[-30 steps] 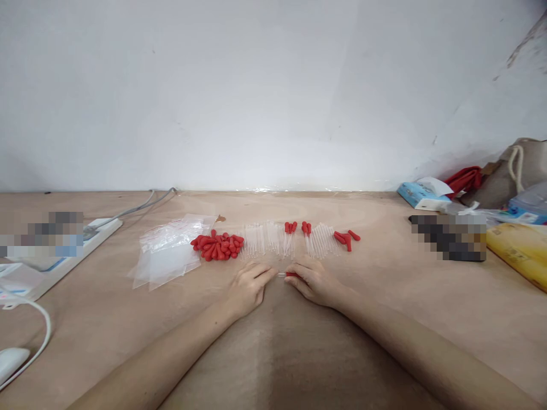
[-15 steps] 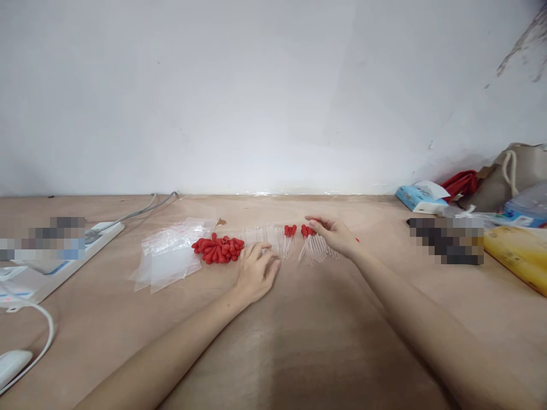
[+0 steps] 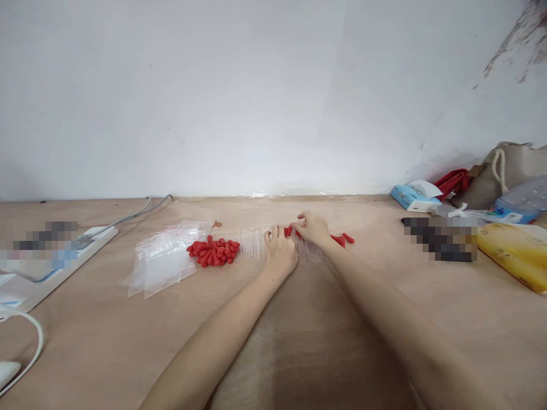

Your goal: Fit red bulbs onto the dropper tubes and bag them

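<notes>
My left hand (image 3: 281, 251), fingers bent down and close together, is on the row of droppers, clear tubes with red rubber bulbs (image 3: 288, 231). From the other side my right hand (image 3: 314, 229) meets it, thumb and forefinger at the same red bulbs. The fingers partly hide what they grip. Tube ends of droppers (image 3: 311, 253) stick out below my right hand. Bare clear tubes (image 3: 252, 246) lie side by side left of my left hand, beside a heap of red rubber bulbs (image 3: 213, 251). A few loose red bulbs (image 3: 348, 238) lie right of my right wrist.
Clear zip bags (image 3: 166, 265) lie overlapping left of the heap. A white power strip (image 3: 100, 233) with cables is at the far left. Rightward are a blue tissue pack (image 3: 414, 196), a blurred-out dark object (image 3: 440, 239) and a yellow pack (image 3: 513, 250). A wall (image 3: 256, 114) closes the back.
My left hand has moved right, off the bare tubes and onto the droppers. My right hand has shifted left to meet it, uncovering loose red bulbs. The view has shifted slightly.
</notes>
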`<state>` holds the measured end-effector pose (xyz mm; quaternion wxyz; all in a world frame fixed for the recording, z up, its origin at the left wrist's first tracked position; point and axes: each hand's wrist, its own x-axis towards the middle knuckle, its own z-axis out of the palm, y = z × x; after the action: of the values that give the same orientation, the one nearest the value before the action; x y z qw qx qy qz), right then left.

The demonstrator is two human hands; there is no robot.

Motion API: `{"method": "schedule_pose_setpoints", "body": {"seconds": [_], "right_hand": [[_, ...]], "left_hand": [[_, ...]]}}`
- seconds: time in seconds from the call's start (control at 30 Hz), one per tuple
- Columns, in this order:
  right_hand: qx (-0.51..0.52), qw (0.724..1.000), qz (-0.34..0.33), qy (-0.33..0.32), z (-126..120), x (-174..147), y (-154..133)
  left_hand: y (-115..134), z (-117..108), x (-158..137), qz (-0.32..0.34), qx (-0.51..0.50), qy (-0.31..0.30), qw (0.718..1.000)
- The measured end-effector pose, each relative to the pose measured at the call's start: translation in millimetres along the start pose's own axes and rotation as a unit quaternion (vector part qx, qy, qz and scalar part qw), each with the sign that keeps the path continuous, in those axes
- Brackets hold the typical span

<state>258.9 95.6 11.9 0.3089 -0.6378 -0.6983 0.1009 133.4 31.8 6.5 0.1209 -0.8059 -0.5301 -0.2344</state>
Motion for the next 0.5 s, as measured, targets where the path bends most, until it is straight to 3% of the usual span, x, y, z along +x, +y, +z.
{"method": "schedule_pose_setpoints", "body": {"seconds": [0.2,0.37,0.5], "right_hand": [[0.027,0.997,-0.006,0.070,-21.6,-16.7,24.6],[-0.003,0.995,0.051,0.090,-47.7,-21.0,59.7],[-0.023,0.996,0.072,0.048,-61.5,-24.4,73.8]], "left_hand": [[14.5,2.1,13.5,-0.069,0.082,-0.078,0.991],[24.5,10.2,25.7,-0.114,0.101,-0.109,0.982],[23.5,2.5,30.5,-0.132,0.093,-0.109,0.981]]}}
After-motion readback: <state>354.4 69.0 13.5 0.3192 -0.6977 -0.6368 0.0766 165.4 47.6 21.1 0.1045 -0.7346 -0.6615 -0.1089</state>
